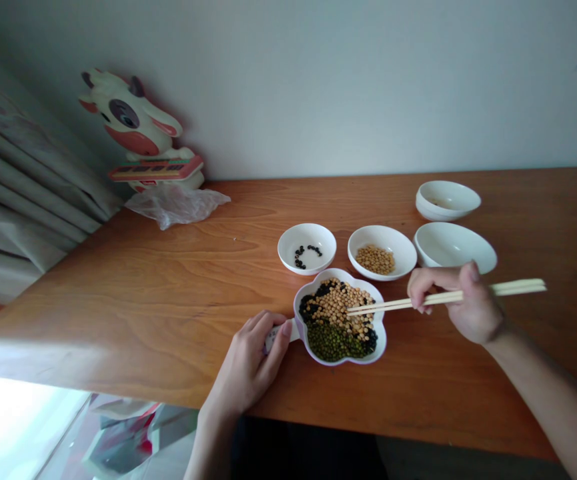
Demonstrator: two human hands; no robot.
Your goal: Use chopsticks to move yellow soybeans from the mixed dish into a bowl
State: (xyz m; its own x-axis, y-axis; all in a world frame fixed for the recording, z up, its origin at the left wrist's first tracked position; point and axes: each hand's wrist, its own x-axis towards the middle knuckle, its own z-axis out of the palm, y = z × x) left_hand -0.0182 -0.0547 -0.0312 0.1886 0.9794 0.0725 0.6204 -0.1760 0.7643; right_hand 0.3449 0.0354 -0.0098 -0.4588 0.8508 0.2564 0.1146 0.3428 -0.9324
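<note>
My left hand (258, 357) is closed on the handle of a white, flower-shaped dish (381, 333) with a purple rim. Soybeans, green beans and black beans fill it in loose patches. In my right hand (461, 300) is a pair of wooden chopsticks (515, 287), whose tips touch the soybeans (335, 303) in the dish. Behind the dish stand a white bowl (308, 233) with several black beans and another white bowl (382, 235) holding soybeans. A third bowl (454, 245), just beyond my right hand, shows no beans in its visible part.
Farther back on the wooden table (168, 300) is another white bowl (448, 200) with something small and pale inside. A cow-shaped toy keyboard (153, 170) and a crumpled plastic bag (181, 205) are at the back left, near a curtain (23, 193).
</note>
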